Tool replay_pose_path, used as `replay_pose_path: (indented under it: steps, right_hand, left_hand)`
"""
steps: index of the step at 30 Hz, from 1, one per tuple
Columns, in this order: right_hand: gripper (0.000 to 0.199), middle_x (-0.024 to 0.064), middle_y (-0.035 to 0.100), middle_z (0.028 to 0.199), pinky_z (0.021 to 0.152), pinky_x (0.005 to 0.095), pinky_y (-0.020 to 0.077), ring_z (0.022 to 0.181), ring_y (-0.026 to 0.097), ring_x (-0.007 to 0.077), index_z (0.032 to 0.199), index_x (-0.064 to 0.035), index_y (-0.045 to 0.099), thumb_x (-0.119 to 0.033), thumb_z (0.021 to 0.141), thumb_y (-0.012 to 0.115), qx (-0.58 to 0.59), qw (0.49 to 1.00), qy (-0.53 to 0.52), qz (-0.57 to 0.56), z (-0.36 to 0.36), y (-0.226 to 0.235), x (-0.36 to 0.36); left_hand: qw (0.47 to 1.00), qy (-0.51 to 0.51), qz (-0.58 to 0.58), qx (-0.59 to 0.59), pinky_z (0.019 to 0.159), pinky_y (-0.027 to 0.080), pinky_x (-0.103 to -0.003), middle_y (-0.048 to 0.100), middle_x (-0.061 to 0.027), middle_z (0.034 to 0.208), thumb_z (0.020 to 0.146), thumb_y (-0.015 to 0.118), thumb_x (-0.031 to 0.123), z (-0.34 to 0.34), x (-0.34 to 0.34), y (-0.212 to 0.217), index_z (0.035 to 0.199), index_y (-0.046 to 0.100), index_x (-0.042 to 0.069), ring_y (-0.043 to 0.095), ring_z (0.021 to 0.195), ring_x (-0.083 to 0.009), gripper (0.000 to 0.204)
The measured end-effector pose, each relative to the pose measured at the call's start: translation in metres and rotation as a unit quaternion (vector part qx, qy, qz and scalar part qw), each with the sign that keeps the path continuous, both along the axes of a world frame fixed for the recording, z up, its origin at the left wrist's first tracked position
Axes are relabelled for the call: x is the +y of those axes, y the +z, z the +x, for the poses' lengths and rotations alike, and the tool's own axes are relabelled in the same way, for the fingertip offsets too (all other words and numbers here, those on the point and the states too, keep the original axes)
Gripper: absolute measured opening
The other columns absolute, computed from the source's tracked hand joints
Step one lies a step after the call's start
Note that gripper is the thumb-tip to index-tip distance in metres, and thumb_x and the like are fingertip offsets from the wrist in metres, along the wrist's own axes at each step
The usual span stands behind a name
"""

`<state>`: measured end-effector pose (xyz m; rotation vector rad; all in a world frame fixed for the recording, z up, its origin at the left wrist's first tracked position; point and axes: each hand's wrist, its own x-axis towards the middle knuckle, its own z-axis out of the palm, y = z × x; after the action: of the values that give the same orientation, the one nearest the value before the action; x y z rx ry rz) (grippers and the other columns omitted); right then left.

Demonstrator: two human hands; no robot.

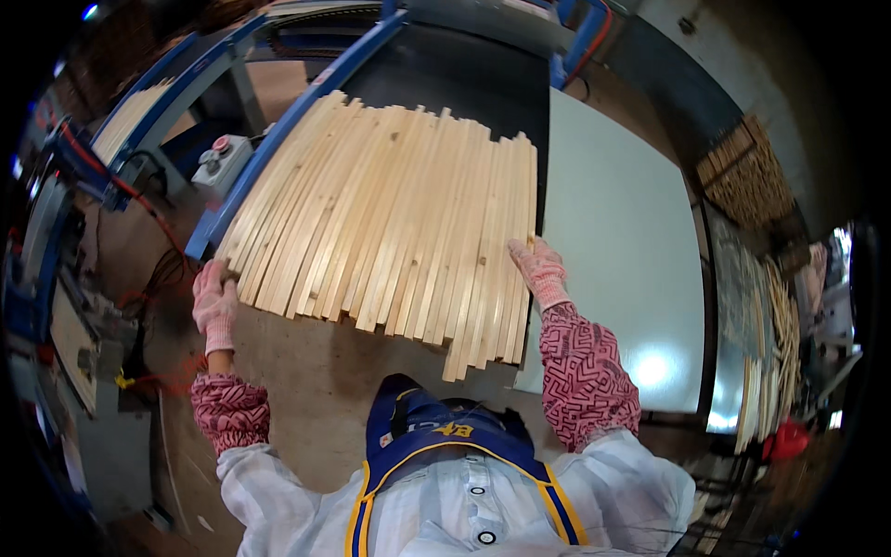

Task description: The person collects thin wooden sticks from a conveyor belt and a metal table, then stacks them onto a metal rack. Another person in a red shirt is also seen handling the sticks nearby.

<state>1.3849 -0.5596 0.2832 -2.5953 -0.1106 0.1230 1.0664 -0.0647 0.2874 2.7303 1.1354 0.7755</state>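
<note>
A wide layer of pale wooden strips (399, 204) lies side by side on a black conveyor belt (445, 70). Their near ends are uneven and stick out past the belt toward me. My left hand (215, 302), in a pink knitted glove, is closed at the near left corner of the layer, its fingertips partly hidden against the outermost strip. At the right edge, my right hand (540, 269), gloved the same way, has its fingers bent against the outer strips. Both hands press the layer from its two sides.
A blue rail (278, 139) borders the belt on the left, with a grey control box (221, 160) carrying a red button beside it. To the right stands a pale smooth tabletop (622, 251). Stacked wood (747, 176) and loose strips (775, 325) lie farther right.
</note>
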Motion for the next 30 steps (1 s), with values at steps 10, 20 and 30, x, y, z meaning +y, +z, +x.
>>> replay_pose_path:
  steps: [10,20,30]
  right_hand:
    - [0.059,0.0224,0.058,0.13,0.104,0.0378,0.0408,0.123,0.055,0.0327,0.138,-0.0045,0.048,-0.039,0.091,0.058,-0.013,0.952,-0.048,0.303,-0.039,-0.05,-0.003]
    - [0.06,0.0242,0.059,0.127,0.102,0.043,0.0435,0.117,0.057,0.0368,0.135,0.0003,0.051,-0.041,0.091,0.059,-0.013,0.958,0.116,0.263,-0.102,-0.058,-0.014]
    - [0.036,0.0168,0.067,0.109,0.088,0.0378,0.0517,0.102,0.065,0.0321,0.122,-0.0083,0.063,-0.027,0.092,0.061,-0.169,0.933,-0.011,0.317,-0.215,-0.117,-0.308]
  left_hand:
    - [0.995,-0.06,-0.045,0.062,0.11,0.035,-0.039,0.047,-0.0091,0.145,0.09,0.055,0.033,0.006,0.051,-0.027,0.135,0.053,0.012,0.04,0.134,-0.03,0.05]
    - [0.952,-0.245,0.16,-0.09,0.104,0.043,-0.04,0.06,-0.0099,0.129,0.086,0.066,0.014,0.132,-0.136,0.007,0.131,0.058,0.011,0.053,0.122,-0.0317,0.045]
    - [0.801,-0.585,0.124,-0.029,0.103,0.045,-0.044,0.059,-0.0098,0.13,0.084,0.07,0.014,0.24,-0.481,-0.027,0.128,0.06,0.014,0.051,0.124,-0.0348,0.045]
